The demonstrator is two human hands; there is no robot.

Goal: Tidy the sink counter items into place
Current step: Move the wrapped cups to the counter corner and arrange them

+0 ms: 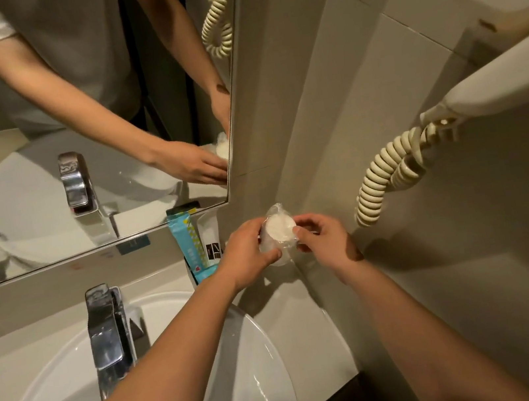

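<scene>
1. Round white soap in clear wrap (280, 236): held between the left hand (247, 255) and the right hand (322, 238), above the tabletop (290, 286) corner.
2. Blue sachet (190, 246) and white sachet (210, 240): upright, just left of the soap, under the mirror (68, 110).
3. Chrome faucet (108, 336): far left of the soap, at the basin (246, 359).
4. Coiled cord (387, 174): right of the soap.
</scene>
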